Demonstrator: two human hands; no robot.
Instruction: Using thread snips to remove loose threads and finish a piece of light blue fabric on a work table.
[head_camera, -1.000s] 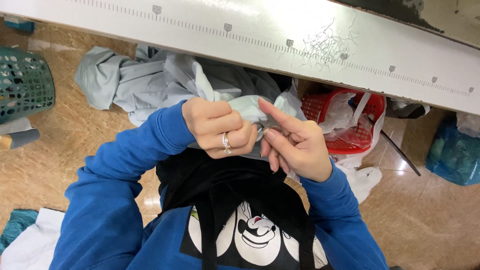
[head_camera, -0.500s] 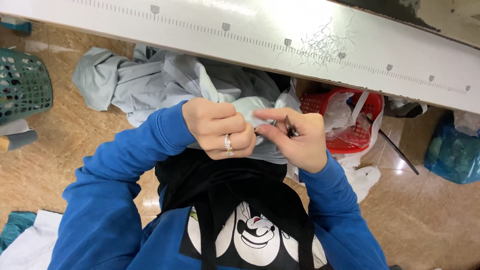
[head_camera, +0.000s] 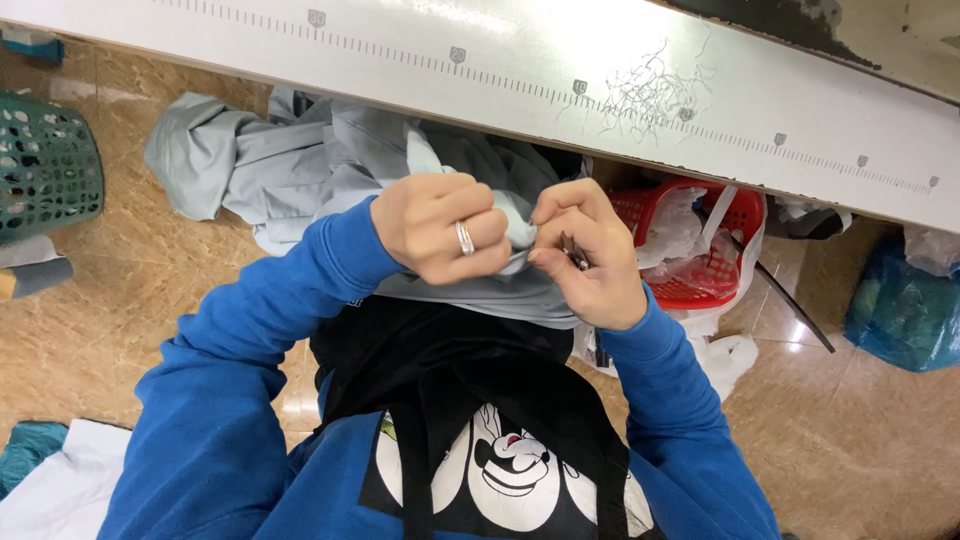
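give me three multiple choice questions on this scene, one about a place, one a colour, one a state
1. Where is the red basket?
A. on the floor under the table edge
B. on the table top
C. on the person's lap

2. What colour are the sleeves?
A. green
B. blue
C. white

3. How is the left hand?
A. open flat
B. pointing
C. closed on the grey cloth

Answers:
1 A: the red basket sits below the table edge.
2 B: both sleeves are blue.
3 C: the left hand grips the grey cloth; the right hand pinches a small tool.
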